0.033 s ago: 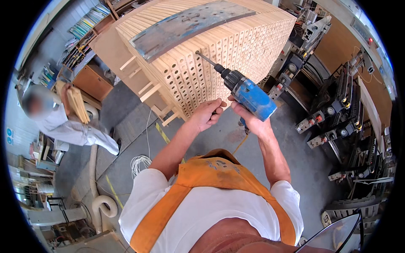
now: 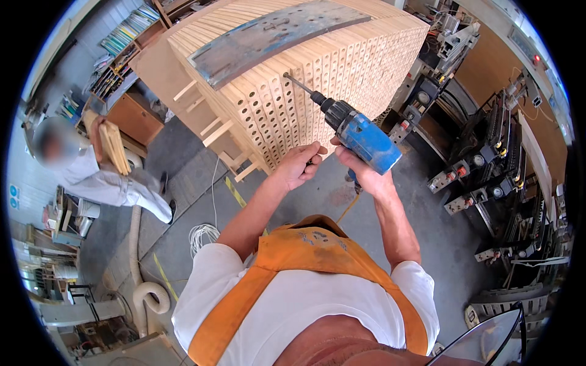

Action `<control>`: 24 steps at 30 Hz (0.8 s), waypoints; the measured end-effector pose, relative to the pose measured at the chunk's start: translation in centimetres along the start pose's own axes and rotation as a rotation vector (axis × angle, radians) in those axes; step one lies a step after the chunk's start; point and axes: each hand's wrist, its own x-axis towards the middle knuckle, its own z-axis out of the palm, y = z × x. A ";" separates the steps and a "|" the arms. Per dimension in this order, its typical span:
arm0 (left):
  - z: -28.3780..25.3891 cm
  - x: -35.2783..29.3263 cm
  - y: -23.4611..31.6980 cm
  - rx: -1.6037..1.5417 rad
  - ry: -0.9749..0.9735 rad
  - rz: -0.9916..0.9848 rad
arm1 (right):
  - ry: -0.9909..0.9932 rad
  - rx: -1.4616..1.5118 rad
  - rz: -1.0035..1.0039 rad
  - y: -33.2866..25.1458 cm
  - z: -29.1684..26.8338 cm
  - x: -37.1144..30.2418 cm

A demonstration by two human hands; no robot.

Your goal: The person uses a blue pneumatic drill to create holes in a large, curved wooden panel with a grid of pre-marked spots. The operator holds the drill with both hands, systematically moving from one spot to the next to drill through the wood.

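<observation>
My right hand (image 2: 365,174) is wrapped round the grip of a blue cordless drill (image 2: 368,141) with a black chuck. The drill's long bit slants up to the left, its tip at a hole near the top of a stack of pale wooden boards (image 2: 342,67). Rows of round holes cover the stack's near face. Close to the lower part of that face, my left hand (image 2: 299,166) is closed with its fingers pinched. A small dark thing shows between those fingers, too small to name.
A worn blue-grey metal plate (image 2: 268,38) lies on the stack. Wooden sticks (image 2: 218,133) jut out at its left. A co-worker (image 2: 91,165) carries thin boards at the left. Machinery (image 2: 488,158) lines the right. A white cable coil (image 2: 203,236) and a hose (image 2: 135,274) lie on the floor.
The co-worker at the left has shifted slightly, and a second shoe shows more. My hands and the drill have barely moved.
</observation>
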 end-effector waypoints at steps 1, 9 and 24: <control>0.2 -0.2 0.1 -0.003 0.025 0.004 | -0.004 -0.022 0.022 0.0 -0.2 0.1; 1.1 -2.1 2.9 0.040 -0.010 0.256 | 0.005 -0.013 0.036 -0.3 0.0 0.3; 3.5 -2.3 8.7 -0.160 0.020 0.605 | -0.071 0.284 0.052 0.8 -1.9 -2.4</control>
